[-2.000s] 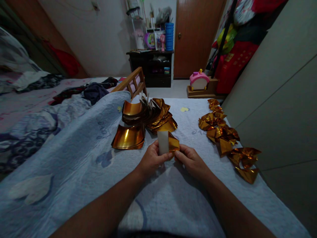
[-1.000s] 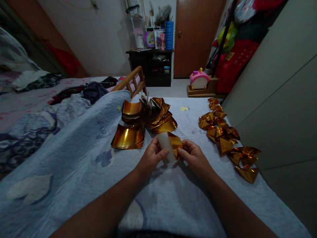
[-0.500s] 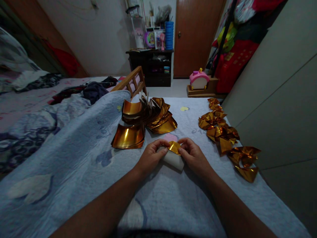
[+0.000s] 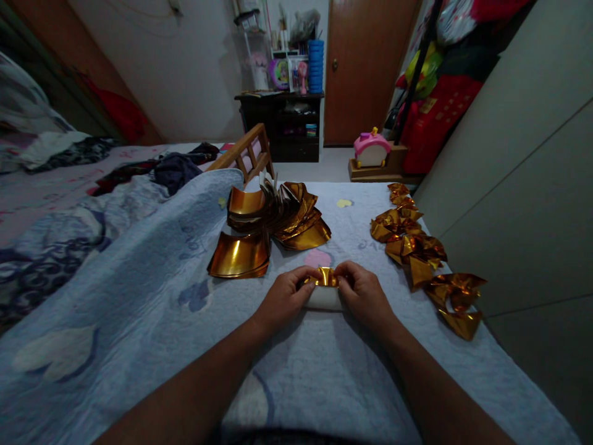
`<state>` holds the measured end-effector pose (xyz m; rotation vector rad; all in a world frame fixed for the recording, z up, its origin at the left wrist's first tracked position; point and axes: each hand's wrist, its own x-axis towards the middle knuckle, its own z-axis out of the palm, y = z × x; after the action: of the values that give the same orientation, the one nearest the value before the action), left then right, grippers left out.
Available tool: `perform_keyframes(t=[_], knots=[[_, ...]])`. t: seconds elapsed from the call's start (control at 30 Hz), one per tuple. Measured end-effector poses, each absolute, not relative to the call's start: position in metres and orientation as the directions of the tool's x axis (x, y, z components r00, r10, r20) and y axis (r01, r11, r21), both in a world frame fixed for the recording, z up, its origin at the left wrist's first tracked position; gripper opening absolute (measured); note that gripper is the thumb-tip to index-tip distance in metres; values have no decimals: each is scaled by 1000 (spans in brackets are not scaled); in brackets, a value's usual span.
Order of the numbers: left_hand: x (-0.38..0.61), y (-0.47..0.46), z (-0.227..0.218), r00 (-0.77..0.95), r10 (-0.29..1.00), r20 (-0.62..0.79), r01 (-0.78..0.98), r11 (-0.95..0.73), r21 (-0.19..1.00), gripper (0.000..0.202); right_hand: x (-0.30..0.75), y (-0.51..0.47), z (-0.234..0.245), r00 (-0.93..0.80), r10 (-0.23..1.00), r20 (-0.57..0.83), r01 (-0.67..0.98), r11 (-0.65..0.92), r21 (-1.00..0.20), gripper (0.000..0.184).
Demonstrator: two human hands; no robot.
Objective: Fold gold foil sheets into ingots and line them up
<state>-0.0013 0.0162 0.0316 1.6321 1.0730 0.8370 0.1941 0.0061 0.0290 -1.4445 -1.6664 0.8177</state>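
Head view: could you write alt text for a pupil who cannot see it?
A person's left grip and right grip hold a folded gold-and-white sheet over a pale blue quilt. Beyond lies a fanned pile of gold sheets; folded gold pieces line the quilt's right side.

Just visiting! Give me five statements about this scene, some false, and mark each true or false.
1. The left hand and right hand hold one gold foil sheet. True.
2. Folded gold pieces lie left of the hands. False: the folded gold pieces lie right of them.
3. Gold sheets lie piled beyond the left hand. True.
4. The pink toy stands on the quilt. False: the pink toy stands beyond the quilt.
5. The brown door has a knob. True.
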Motion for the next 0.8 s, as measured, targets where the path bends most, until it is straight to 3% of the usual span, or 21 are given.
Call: perform_keyframes(t=[0.27, 0.57, 0.8], knots=[[-1, 14, 32, 372, 928, -21, 296, -97, 950, 25, 198, 9, 29, -16, 998, 62, 406, 63, -912, 15], [-1, 14, 31, 424, 899, 113, 450, -317, 835, 31, 197, 10, 20, -29, 969, 245, 545, 221, -809, 8], [0, 12, 29, 404, 911, 90, 505, -303, 808, 27, 199, 10, 23, 8, 993, 114, 504, 95, -858, 7]])
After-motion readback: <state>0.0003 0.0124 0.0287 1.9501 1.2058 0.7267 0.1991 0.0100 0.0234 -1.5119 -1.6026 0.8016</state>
